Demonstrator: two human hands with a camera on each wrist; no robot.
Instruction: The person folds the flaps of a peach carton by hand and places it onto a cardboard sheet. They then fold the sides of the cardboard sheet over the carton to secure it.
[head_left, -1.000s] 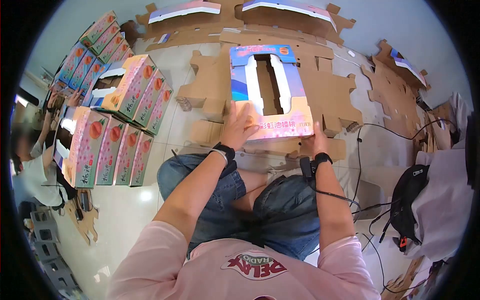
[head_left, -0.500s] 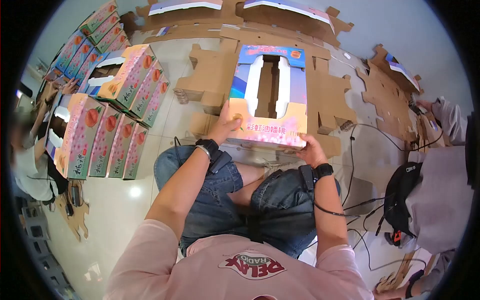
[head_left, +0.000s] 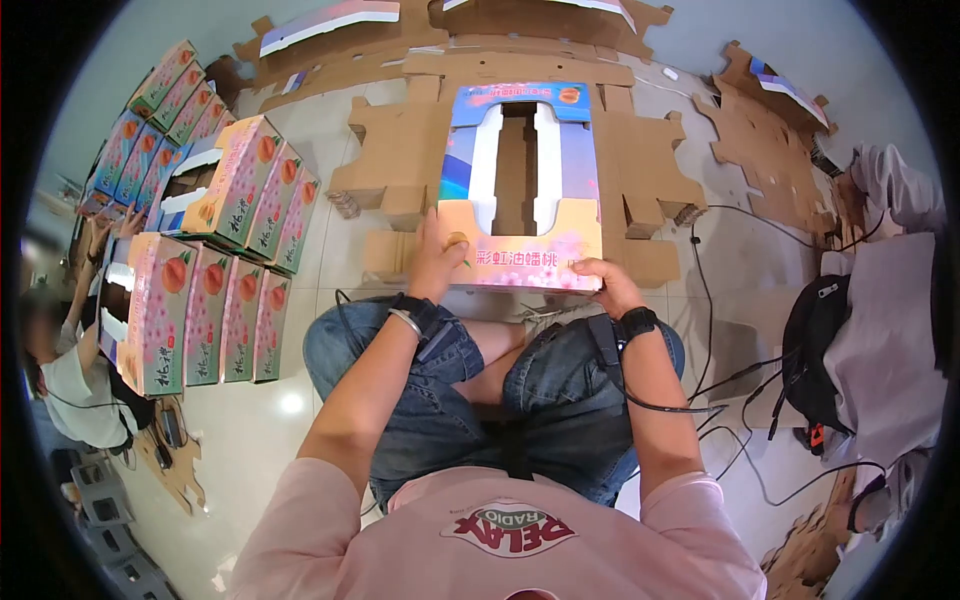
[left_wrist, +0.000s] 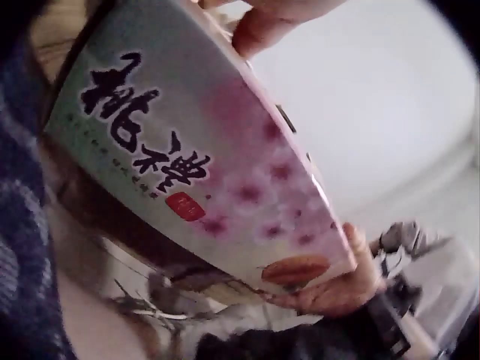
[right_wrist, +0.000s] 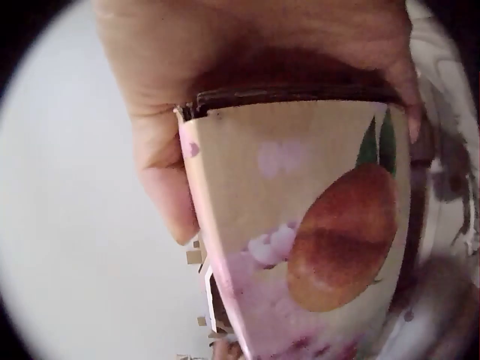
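A printed cardboard gift box (head_left: 520, 250), orange and pink at the near end and blue at the far end, is in front of me in the head view. A long cut-out runs along its top, edged by white flaps. My left hand (head_left: 430, 260) grips the near left corner, thumb on the top panel. At the near right corner my right hand (head_left: 612, 288) holds the box, its thumb over the top edge. The left wrist view shows the box's near side panel (left_wrist: 225, 172) with blossoms. In the right wrist view, the right hand (right_wrist: 255, 45) spans the end panel (right_wrist: 255, 195) beside a printed peach.
Flat brown cardboard sheets (head_left: 385, 150) lie beneath and around the box. Stacked gift boxes (head_left: 160, 310) stand on the left, where another person (head_left: 75, 350) reaches in. Black cables (head_left: 705, 300) run over the floor at right, near a black bag (head_left: 815, 340).
The box, slightly turned at first, now sits squarer to me. My left hand has shifted from the top panel to the left corner, and the right thumb has come over the top edge.
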